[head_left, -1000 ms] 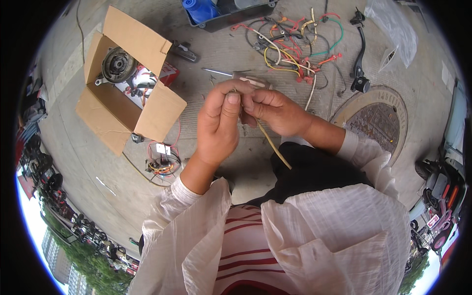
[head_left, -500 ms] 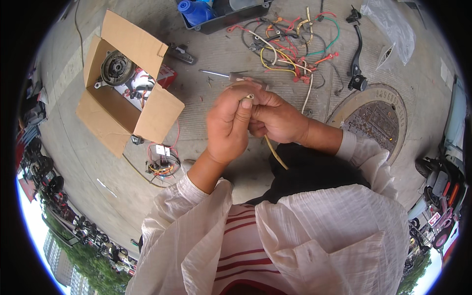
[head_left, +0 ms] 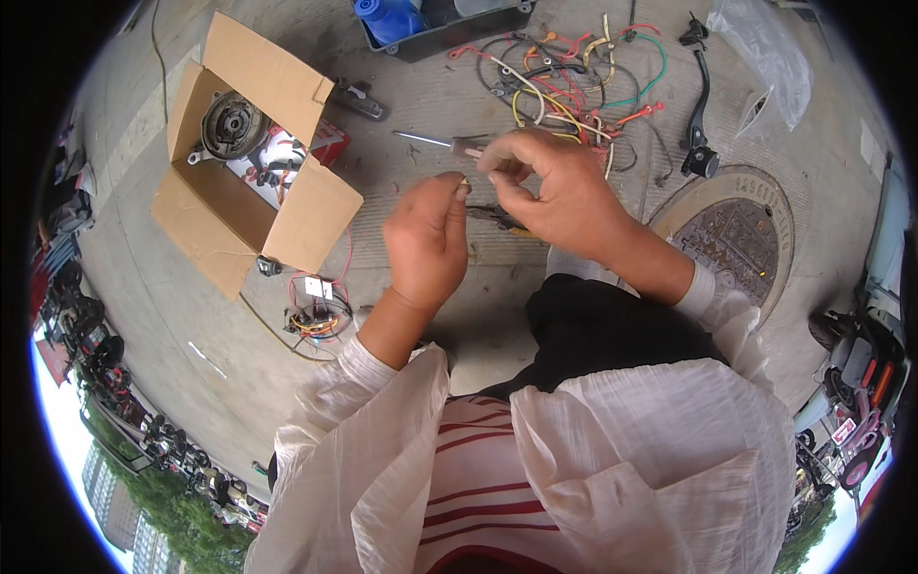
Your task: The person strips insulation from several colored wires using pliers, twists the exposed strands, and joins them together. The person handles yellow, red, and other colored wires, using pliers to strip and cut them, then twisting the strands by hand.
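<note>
My left hand point(head_left: 426, 239) is closed in a pinch on a small yellowish piece point(head_left: 463, 187), mostly hidden by its fingers. My right hand point(head_left: 564, 196) is a little higher and to the right, its fingers loosely curved and apart near the handle of a screwdriver point(head_left: 426, 140) lying on the concrete. Beneath the hands, a dark tool point(head_left: 492, 216) shows with a yellow part, partly hidden by my right hand. A tangle of coloured wires point(head_left: 564, 81) lies beyond my right hand.
An open cardboard box point(head_left: 311, 220) of metal parts stands left, with a small wire bundle point(head_left: 316, 320) below it. A dark tray point(head_left: 497, 24) holds blue items. At right are a black lever point(head_left: 700, 105), plastic bag point(head_left: 765, 57), manhole cover point(head_left: 727, 249) and parked vehicles point(head_left: 861, 383).
My right hand has come away from my left, moving up and right, and its fingers have loosened. The hanging length of yellowish cord no longer shows. My left hand has lowered slightly leftward.
</note>
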Demonstrator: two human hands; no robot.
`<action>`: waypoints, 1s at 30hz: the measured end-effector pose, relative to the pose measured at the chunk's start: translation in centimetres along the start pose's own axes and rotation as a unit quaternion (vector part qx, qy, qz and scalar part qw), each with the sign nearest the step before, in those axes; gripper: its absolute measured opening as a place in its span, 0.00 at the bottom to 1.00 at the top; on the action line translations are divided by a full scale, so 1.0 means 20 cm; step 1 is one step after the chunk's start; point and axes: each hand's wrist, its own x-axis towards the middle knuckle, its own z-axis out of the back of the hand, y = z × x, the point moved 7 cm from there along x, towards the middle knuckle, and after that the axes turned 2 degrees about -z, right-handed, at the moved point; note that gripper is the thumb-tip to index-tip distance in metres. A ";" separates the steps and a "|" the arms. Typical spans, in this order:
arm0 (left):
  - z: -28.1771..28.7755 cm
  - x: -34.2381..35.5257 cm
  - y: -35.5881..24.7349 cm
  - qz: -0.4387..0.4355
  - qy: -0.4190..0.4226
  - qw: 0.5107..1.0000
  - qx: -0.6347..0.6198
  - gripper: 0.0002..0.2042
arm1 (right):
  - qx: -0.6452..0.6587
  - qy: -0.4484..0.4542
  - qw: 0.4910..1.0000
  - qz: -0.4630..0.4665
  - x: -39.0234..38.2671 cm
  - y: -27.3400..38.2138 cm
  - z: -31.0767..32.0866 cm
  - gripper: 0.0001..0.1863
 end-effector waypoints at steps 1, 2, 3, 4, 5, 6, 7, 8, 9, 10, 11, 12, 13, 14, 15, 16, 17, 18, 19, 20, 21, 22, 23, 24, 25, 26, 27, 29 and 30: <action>-0.01 0.00 -0.01 -0.007 0.001 1.000 0.011 0.03 | -0.011 0.003 1.000 0.012 0.00 0.00 -0.01 0.08; -0.01 0.00 -0.02 -0.013 0.002 1.000 0.021 0.04 | -0.023 0.007 0.999 0.025 0.00 0.00 -0.02 0.09; -0.02 0.00 -0.02 -0.019 0.004 0.999 0.034 0.04 | -0.032 0.011 0.999 0.038 -0.01 0.00 -0.03 0.09; -0.02 0.00 -0.03 -0.025 0.002 0.999 0.043 0.04 | -0.042 0.009 0.998 0.038 -0.01 0.00 -0.03 0.09; -0.02 0.00 -0.03 -0.031 0.001 0.998 0.052 0.05 | -0.051 0.007 0.998 0.039 -0.01 0.00 -0.04 0.08; -0.02 0.00 -0.03 -0.036 0.000 0.997 0.062 0.05 | -0.060 0.005 0.997 0.039 -0.01 0.00 -0.04 0.08; -0.02 0.00 -0.03 -0.040 -0.001 0.997 0.070 0.05 | -0.065 0.004 0.997 0.043 -0.01 0.00 -0.04 0.08; -0.02 -0.01 -0.03 -0.044 -0.002 0.996 0.078 0.05 | -0.070 0.003 0.996 0.048 -0.01 0.01 -0.04 0.08; -0.02 -0.01 -0.03 -0.048 -0.002 0.995 0.086 0.05 | -0.076 0.002 0.996 0.052 -0.01 0.01 -0.04 0.08; -0.02 -0.01 -0.03 -0.050 0.000 0.994 0.095 0.05 | -0.092 -0.002 0.994 0.065 -0.01 0.02 -0.04 0.08; -0.02 -0.01 -0.04 -0.051 0.003 0.993 0.104 0.05 | -0.108 -0.007 0.991 0.078 -0.01 0.03 -0.05 0.08; -0.02 0.00 -0.04 -0.053 0.005 0.992 0.112 0.05 | -0.124 -0.011 0.988 0.091 0.00 0.03 -0.05 0.08; -0.03 0.00 -0.04 -0.055 0.009 0.992 0.114 0.05 | -0.135 -0.011 0.986 0.093 0.00 0.03 -0.05 0.08; -0.03 0.00 -0.04 -0.057 0.013 0.991 0.117 0.05 | -0.146 -0.010 0.985 0.095 0.00 0.03 -0.06 0.09; -0.03 0.00 -0.04 -0.059 0.018 0.991 0.119 0.05 | -0.158 -0.010 0.983 0.097 0.00 0.03 -0.07 0.09; -0.04 0.00 -0.04 -0.048 0.030 0.992 0.116 0.04 | -0.164 -0.020 0.981 0.106 0.00 0.03 -0.07 0.09; -0.04 0.01 -0.04 -0.038 0.042 0.992 0.113 0.04 | -0.170 -0.029 0.978 0.116 0.00 0.03 -0.07 0.09; -0.04 0.01 -0.04 -0.026 0.055 0.992 0.110 0.04 | -0.176 -0.039 0.976 0.125 0.00 0.03 -0.07 0.09; -0.05 0.00 -0.04 -0.007 0.058 0.993 0.100 0.04 | -0.171 -0.048 0.976 0.125 0.00 0.03 -0.07 0.09; -0.05 0.00 -0.04 0.012 0.062 0.994 0.090 0.04 | -0.166 -0.057 0.977 0.124 0.00 0.02 -0.06 0.09; -0.05 0.00 -0.03 0.031 0.065 0.994 0.080 0.04 | -0.160 -0.066 0.977 0.124 0.00 0.02 -0.05 0.09; -0.05 -0.01 -0.02 0.046 0.067 0.995 0.064 0.04 | -0.167 -0.070 0.976 0.119 0.01 0.01 -0.04 0.09; -0.05 -0.01 -0.01 0.062 0.070 0.994 0.048 0.05 | -0.173 -0.075 0.975 0.115 0.02 0.00 -0.03 0.08; -0.05 -0.02 0.00 0.077 0.073 0.994 0.031 0.05 | -0.180 -0.080 0.974 0.109 0.02 -0.01 -0.01 0.08; -0.05 -0.03 0.03 0.097 0.078 0.992 0.017 0.05 | -0.175 -0.096 0.977 0.076 0.04 -0.06 0.04 0.08; -0.05 -0.06 0.07 0.117 0.083 0.990 0.003 0.05 | -0.169 -0.113 0.978 0.043 0.06 -0.11 0.10 0.08; -0.05 -0.07 0.10 0.135 0.089 0.987 -0.012 0.05 | -0.165 -0.131 0.977 0.010 0.07 -0.15 0.15 0.07; -0.05 -0.09 0.14 0.165 0.101 0.980 -0.047 0.06 | 0.054 -0.071 0.988 -0.128 0.06 -0.26 0.15 0.08; -0.06 -0.10 0.15 0.181 0.106 0.976 -0.064 0.07 | 0.177 -0.046 0.972 -0.148 0.06 -0.31 0.12 0.09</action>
